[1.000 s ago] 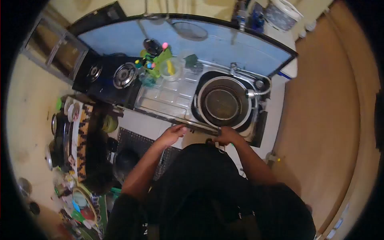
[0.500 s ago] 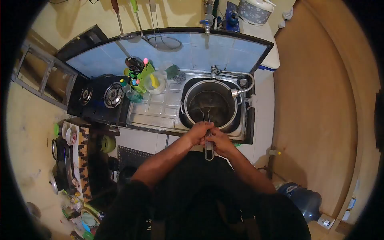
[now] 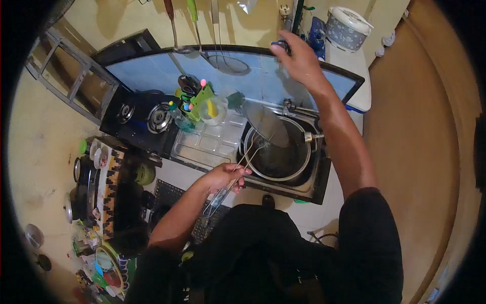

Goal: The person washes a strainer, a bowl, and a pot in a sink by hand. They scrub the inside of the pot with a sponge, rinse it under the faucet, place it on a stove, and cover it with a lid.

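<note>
Since half a second ago I see the right hand [image 3: 298,58] has left the handle and risen to the top edge of the blue tiled splashback [image 3: 152,76], well above the round steel pot [image 3: 277,152]; its fingers are curled around a small dark object [image 3: 280,45] that I cannot make out; the left hand [image 3: 223,177] has stayed low, at the counter's front edge left of the pot, and the long-handled wire mesh skimmer [image 3: 263,124] has tilted up, its round head now over the pot's upper-left rim; the left fingers are clamped on the skimmer's wire handle, whose looped end sticks out below the hand.

Counting from the pot: one pot, sitting in the one steel sink [image 3: 316,182]; one tap [image 3: 288,106] just behind it; one ribbed steel draining board [image 3: 202,139] to its left, bare in the front half; one clear plastic jug [image 3: 212,111] and one green utensil holder [image 3: 195,99] at the board's back edge; two gas burners [image 3: 144,116] further left; three utensils hang on the wall above; one patterned rice cooker [image 3: 347,28] sits up and right of the pot.

Right of the sink the counter ends at a brown wall; the floor left of the pot is crowded with pans and dishes.
</note>
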The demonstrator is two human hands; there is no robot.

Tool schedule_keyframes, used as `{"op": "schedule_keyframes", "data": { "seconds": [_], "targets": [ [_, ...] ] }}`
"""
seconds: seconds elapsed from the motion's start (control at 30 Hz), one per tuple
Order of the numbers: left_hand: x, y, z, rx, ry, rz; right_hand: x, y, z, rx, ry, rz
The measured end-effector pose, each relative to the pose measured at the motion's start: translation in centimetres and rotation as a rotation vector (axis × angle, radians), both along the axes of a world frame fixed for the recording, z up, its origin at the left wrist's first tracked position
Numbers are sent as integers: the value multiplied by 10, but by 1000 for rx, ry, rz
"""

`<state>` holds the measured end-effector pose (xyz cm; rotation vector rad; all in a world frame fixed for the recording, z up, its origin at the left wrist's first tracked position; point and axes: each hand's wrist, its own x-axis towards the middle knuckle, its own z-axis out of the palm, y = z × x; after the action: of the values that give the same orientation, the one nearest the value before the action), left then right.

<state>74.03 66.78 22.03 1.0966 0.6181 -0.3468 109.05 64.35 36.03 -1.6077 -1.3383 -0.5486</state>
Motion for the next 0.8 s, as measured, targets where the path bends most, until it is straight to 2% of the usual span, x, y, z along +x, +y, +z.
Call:
{"op": "schedule_keyframes", "data": {
  "seconds": [0.03, 0.1, 0.23, 0.33, 0.4, 0.43, 0.5, 0.53, 0.6, 0.63, 0.7, 0.77, 0.8],
  "targets": [
    [-3, 3, 2, 60, 15, -1, -3, 14, 3, 13, -2, 4],
    [-6, 3, 3, 98, 31, 29, -10, 35, 9, -366, -217, -118],
    [-3, 4, -8, 210, -68, 77, -13, 44, 3, -406, -261, -169],
    [5, -6, -13, 332, -64, 178, -7, 49, -4, -325, -170, -142],
    [11, -8, -20, 375, -68, 171, -4, 53, -6, -212, -129, -2],
    [14, -9, -24, 416, -71, 161, -7, 51, -1, -210, -130, -6],
    [20, -12, -33, 411, -80, 174, -12, 43, 9, -346, 308, 129],
    [23, -13, -36, 422, -100, 171, -7, 42, 5, -347, 310, 124],
    [28, -17, -42, 428, -119, 163, 5, 39, -12, 189, 673, 279],
    [31, -20, -44, 438, -122, 183, 7, 31, -22, 186, 673, 274],
    [39, -23, -43, 448, -135, 211, 9, 7, -45, 448, 802, 271],
    [42, -26, -41, 476, -142, 207, 17, -9, -112, 169, 696, 40],
    [43, -26, -42, 476, -144, 207, 10, -19, -136, -57, 692, -21]
  ]
}}
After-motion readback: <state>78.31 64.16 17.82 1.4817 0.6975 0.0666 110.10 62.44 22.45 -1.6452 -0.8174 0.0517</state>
